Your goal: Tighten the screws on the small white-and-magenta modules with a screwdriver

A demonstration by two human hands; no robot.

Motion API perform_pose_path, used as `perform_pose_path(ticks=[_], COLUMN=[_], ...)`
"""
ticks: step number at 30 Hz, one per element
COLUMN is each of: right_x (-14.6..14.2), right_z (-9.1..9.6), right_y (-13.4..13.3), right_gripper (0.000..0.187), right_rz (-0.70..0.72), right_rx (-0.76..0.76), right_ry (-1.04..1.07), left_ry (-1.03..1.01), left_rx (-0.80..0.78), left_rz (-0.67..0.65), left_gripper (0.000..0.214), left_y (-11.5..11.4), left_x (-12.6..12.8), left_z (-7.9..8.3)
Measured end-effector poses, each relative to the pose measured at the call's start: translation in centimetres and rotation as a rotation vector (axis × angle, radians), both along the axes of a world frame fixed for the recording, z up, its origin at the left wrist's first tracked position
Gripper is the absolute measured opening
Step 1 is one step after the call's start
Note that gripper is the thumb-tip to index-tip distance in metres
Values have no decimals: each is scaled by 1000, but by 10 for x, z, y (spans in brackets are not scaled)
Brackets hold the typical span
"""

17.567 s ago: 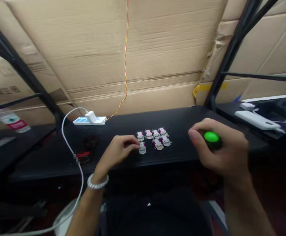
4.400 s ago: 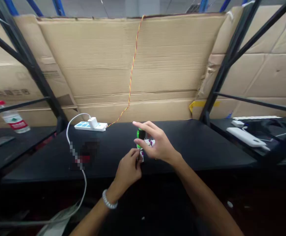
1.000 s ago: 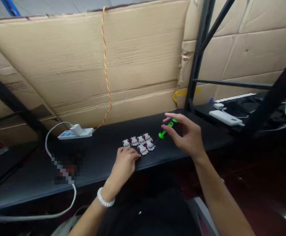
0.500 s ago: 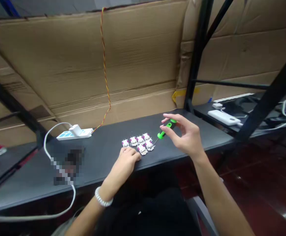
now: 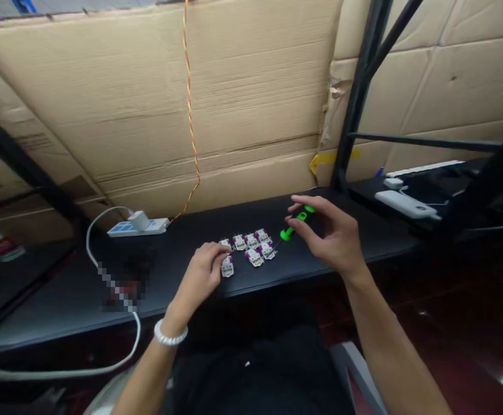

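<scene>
left forearm (image 5: pixel 145 372): bare skin, round white beaded bracelet (image 5: pixel 170 334) circling the wrist
right forearm (image 5: pixel 392 340): bare skin
lap: black fabric clothing (image 5: pixel 251 374), small white speck (image 5: pixel 247 363)

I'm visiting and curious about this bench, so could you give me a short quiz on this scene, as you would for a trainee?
1. What tool is in the right hand?
2. True or false: the white power strip lies to the right of the small modules.
3. How many white-and-magenta modules are on the black table?

Key:
1. A green-handled screwdriver
2. False
3. Seven
</scene>
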State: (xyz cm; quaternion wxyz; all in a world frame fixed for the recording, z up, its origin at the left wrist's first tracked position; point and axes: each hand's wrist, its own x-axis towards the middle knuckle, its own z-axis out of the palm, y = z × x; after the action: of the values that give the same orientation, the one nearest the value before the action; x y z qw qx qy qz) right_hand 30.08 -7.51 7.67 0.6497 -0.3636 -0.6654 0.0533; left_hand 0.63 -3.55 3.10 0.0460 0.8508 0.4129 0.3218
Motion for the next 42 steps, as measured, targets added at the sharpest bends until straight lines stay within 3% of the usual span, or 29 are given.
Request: perform_pose_path(ticks=[9, 16, 21, 34, 42], right_x=[-7, -19, -27, -34, -58], right_z=[-3, -5, -9, -9, -20], right_y=[2, 5, 8, 5, 8], right_gripper=[34, 34, 34, 34, 48], right_rz=[33, 60, 81, 111, 198], right_rx=[-12, -14, -39, -37, -11], right_ry=[-13, -14, -50, -78, 99], left_ry=[-156, -99, -25, -9, -11], left_rx=[-141, -249, -191, -198, -215], left_rz=[-53, -131, -225, -251, -205], left_gripper=[19, 18, 20, 21, 19], left_y=[14, 17, 14, 19, 8], left_x=[-7, -15, -17, -19, -14], left_z=[-4, -8, -13, -17, -16])
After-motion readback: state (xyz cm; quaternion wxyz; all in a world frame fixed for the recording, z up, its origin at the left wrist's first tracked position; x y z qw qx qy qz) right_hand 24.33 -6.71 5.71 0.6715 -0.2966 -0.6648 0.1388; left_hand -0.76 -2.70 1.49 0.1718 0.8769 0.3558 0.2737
